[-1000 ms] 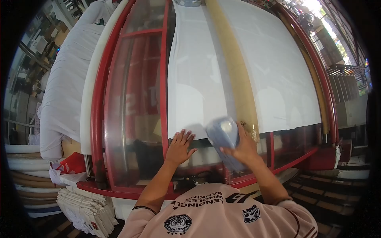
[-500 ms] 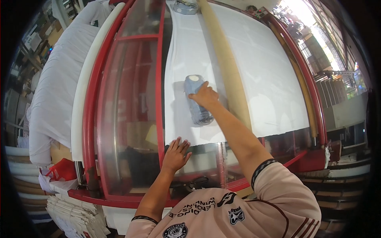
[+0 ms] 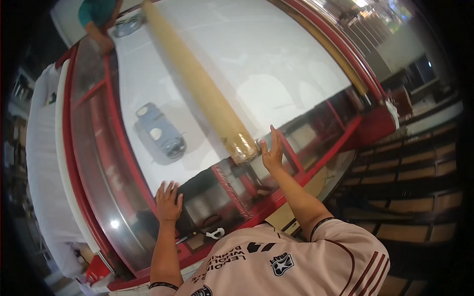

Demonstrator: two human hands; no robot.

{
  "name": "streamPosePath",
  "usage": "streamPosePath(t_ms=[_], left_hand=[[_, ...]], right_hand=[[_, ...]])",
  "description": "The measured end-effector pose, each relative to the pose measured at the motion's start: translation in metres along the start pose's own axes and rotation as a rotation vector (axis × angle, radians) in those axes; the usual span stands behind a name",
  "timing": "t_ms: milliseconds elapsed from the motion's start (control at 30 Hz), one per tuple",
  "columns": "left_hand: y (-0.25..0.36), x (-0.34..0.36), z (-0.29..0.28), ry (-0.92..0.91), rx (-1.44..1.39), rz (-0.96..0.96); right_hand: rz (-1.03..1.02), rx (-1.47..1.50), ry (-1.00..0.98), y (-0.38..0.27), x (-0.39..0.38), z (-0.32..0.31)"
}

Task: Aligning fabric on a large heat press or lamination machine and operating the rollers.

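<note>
My left hand [image 3: 169, 201] lies with its fingers stretched out on the near left corner of a white sheet [image 3: 148, 175], beside the red frame bar. My right hand [image 3: 272, 153] is raised just right of the near end of a long brown cardboard tube [image 3: 197, 89]. Its thumb and fingers are apart, and nothing shows in them; whether it touches the tube I cannot tell. Shiny clear tape wraps that tube end. Left of the tube, a blue-grey plastic-wrapped block [image 3: 162, 130] with pale round spots rests on the sheet, with neither hand on it.
A similar wrapped block [image 3: 127, 25] sits at the sheet's far end, near another person's arm [image 3: 101, 42]. Red bars [image 3: 114, 106] and clear panels [image 3: 98, 143] edge the table. A white-handled tool [image 3: 215, 233] lies near my body. White fabric [image 3: 47, 172] hangs at the left.
My right hand has let go of the blue-grey block and moved right to the tube's near end. The view has turned and shifted right. Another person's arm has appeared at the far left.
</note>
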State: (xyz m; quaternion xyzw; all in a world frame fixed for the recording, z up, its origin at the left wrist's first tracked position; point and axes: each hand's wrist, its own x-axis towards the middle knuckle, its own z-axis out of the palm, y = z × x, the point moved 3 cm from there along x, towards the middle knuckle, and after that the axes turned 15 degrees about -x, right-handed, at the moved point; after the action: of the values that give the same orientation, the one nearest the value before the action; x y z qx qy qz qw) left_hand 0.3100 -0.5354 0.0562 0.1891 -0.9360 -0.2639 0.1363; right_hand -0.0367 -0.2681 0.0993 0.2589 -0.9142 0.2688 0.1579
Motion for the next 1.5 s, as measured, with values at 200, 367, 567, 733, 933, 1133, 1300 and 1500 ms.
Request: streamPosePath(t_ms=[200, 367, 567, 733, 933, 1133, 1300, 1500], left_hand=[[0.003, 0.000, 0.008, -0.107, 0.041, -0.041], [0.001, -0.003, 0.008, -0.156, 0.052, -0.079], [-0.003, -0.005, 0.011, -0.178, 0.087, -0.060], [-0.004, -0.003, 0.013, -0.209, 0.068, -0.085], [-0.007, -0.007, 0.012, -0.135, 0.045, -0.001], [-0.012, -0.015, 0.014, -0.034, 0.057, 0.053], [-0.019, -0.025, -0.005, 0.039, -0.154, 0.081], [-0.078, -0.109, -0.087, 0.195, -0.237, 0.091]], right_hand=[[-0.092, -0.460, -0.333, 0.068, -0.020, 0.025], [-0.040, -0.418, -0.411, 0.056, -0.010, 0.017], [-0.028, -0.526, -0.512, 0.101, 0.028, 0.026], [-0.006, -0.561, -0.457, 0.104, 0.021, 0.031], [0.043, -0.590, -0.435, 0.087, 0.013, 0.020], [0.221, -0.268, 0.136, 0.008, -0.094, 0.000], [-0.214, 0.058, -0.281, -0.174, -0.233, -0.008], [-0.489, -0.334, -0.515, -0.246, -0.311, 0.003]])
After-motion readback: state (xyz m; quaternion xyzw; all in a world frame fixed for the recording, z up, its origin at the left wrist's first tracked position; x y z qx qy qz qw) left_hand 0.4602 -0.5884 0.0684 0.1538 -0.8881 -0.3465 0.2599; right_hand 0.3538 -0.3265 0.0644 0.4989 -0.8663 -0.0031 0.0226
